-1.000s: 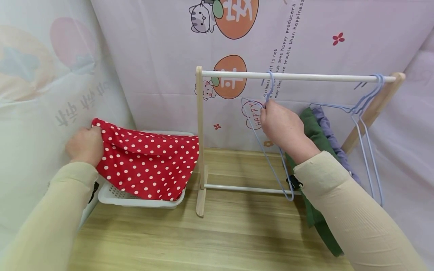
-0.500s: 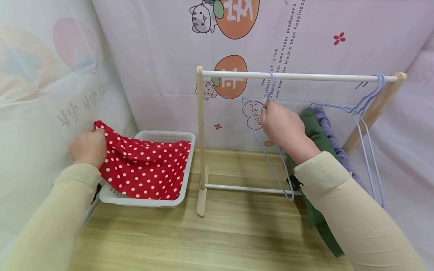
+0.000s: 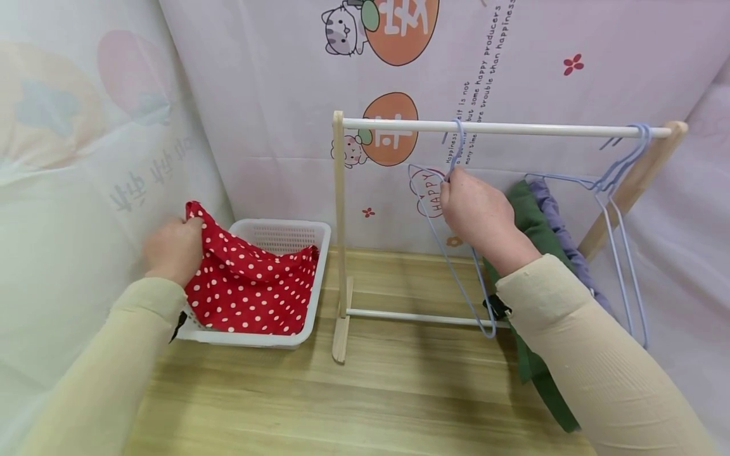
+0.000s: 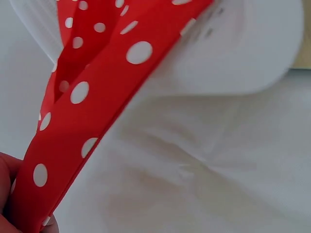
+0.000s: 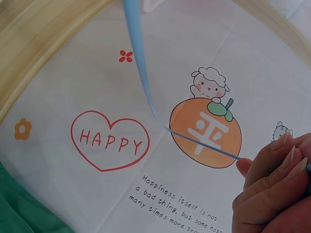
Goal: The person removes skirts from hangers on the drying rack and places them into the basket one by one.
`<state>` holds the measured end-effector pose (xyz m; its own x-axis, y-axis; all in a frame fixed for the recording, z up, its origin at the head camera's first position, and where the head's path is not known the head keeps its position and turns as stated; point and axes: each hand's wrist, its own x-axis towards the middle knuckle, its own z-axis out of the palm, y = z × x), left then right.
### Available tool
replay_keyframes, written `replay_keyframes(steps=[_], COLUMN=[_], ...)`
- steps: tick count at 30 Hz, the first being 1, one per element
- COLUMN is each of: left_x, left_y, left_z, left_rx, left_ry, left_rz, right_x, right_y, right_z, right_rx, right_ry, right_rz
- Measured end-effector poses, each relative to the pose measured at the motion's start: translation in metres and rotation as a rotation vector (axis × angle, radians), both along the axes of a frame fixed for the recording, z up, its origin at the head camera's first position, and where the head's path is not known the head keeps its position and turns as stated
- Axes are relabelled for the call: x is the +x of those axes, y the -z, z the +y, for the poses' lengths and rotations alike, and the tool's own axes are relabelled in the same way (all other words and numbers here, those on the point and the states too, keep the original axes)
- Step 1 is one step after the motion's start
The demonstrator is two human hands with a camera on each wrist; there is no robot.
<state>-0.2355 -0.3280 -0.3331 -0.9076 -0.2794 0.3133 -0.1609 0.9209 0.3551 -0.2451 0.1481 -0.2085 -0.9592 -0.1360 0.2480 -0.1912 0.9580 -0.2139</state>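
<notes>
My left hand [image 3: 173, 250] pinches the upper left corner of a red cloth with white polka dots [image 3: 256, 291]. The cloth slopes down from that hand into a white plastic basket [image 3: 324, 266], where most of it lies. In the left wrist view, thumb and fingers [image 4: 10, 194] grip the end of the red cloth [image 4: 92, 97]. My right hand [image 3: 478, 209] holds a blue hanger [image 3: 439, 244] just below its hook, which sits over the rack's white top rod [image 3: 513, 128]. The right wrist view shows curled fingers [image 5: 272, 184] around the bare blue hanger [image 5: 141, 68].
Two blue hangers [image 3: 618, 253] hang at the rack's right end. Green cloth [image 3: 533, 221] and purple cloth [image 3: 556, 221] are partly behind my right arm. The rack's wooden left post [image 3: 340, 209] stands beside the basket, on a wooden surface [image 3: 342, 405].
My left hand has moved right and slightly down, lowering the polka-dot cloth into the basket, so more of the basket's rim shows. My right hand and its hanger stay in place.
</notes>
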Motion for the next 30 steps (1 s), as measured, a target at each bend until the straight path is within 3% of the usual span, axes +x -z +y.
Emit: replay_keyframes(steps=[1,5,7,13,18,30], left_x=[0.000,-0.001,-0.002,-0.004,-0.004,-0.008], left_y=[0.000,0.000,0.000,0.001,0.001,0.010], left_z=[0.003,0.011,0.015,0.025,0.036,0.061], left_rx=[-0.001,-0.213,-0.256,-0.300,-0.280,-0.295], left_ry=[0.010,0.123,0.153,0.179,0.197,0.268], left_rz=[0.002,0.037,0.040,-0.006,-0.063,-0.082], right_x=[0.000,0.000,0.000,-0.001,-0.002,-0.002], right_y=[0.000,0.000,0.000,0.000,0.000,-0.001], right_z=[0.000,0.000,0.000,-0.001,-0.001,-0.001], right_rx=[-0.001,-0.004,-0.009,-0.015,-0.015,-0.017], right_ry=[0.000,0.000,-0.001,0.004,0.003,-0.005], right_rz=[0.001,0.002,0.002,0.000,-0.008,-0.009])
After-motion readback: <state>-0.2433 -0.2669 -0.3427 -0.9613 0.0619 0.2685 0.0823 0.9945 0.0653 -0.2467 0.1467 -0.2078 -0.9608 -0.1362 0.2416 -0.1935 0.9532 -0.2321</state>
